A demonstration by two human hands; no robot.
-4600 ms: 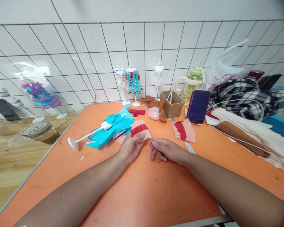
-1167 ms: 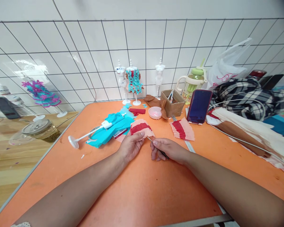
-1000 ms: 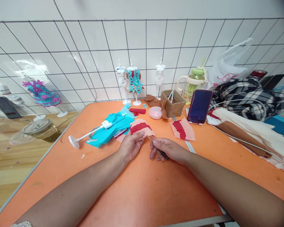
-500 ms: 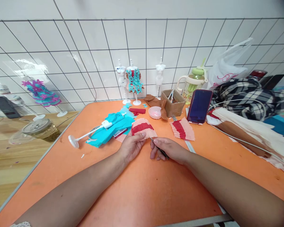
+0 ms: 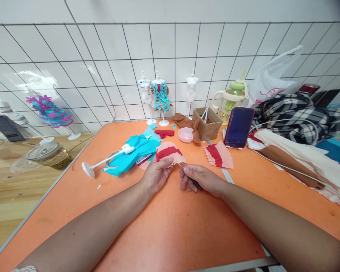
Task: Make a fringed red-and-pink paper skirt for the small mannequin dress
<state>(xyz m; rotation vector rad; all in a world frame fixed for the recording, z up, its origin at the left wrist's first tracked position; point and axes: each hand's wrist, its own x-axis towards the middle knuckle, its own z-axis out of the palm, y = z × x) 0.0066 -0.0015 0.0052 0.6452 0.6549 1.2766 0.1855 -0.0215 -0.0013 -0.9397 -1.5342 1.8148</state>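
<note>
Left hand: the left hand (image 5: 158,174) pinches the left near edge of a peach crepe-paper piece (image 5: 170,152) with a red band, thumb on top.
Right hand: the right hand (image 5: 200,178) closes around a slim dark-handled tool (image 5: 196,184); its metal tip is at the piece's near right edge, contact hard to tell.
Banded piece: between the hands, near the table's middle; a similar second piece (image 5: 218,155) lies to the right.
Cardboard box: the open cardboard box (image 5: 211,128) at the far side contains white-handled implements and brown scraps.
Pink bowl: the pink bowl (image 5: 183,135) sits just left of the box, glossy inside; contents unclear.
Straw cup: the green-lidded straw cup (image 5: 234,97), far right, has yellowish-green contents.
Jar: the metal-lidded jar (image 5: 55,158), far left, contains dark bits.
Tabletop: the orange tabletop (image 5: 170,234) bears turquoise crepe paper (image 5: 120,164) with a white dress-form stand (image 5: 87,170) lying over it, a red strip (image 5: 164,133), and a propped phone (image 5: 239,126).
Dress forms: three upright at the far edge, one wearing a turquoise-and-red outfit (image 5: 161,97).
Room: white tiled wall (image 5: 130,41) behind; wooden surface (image 5: 11,204) left; checked cloth (image 5: 289,113) and plastic bag (image 5: 269,81) far right.
</note>
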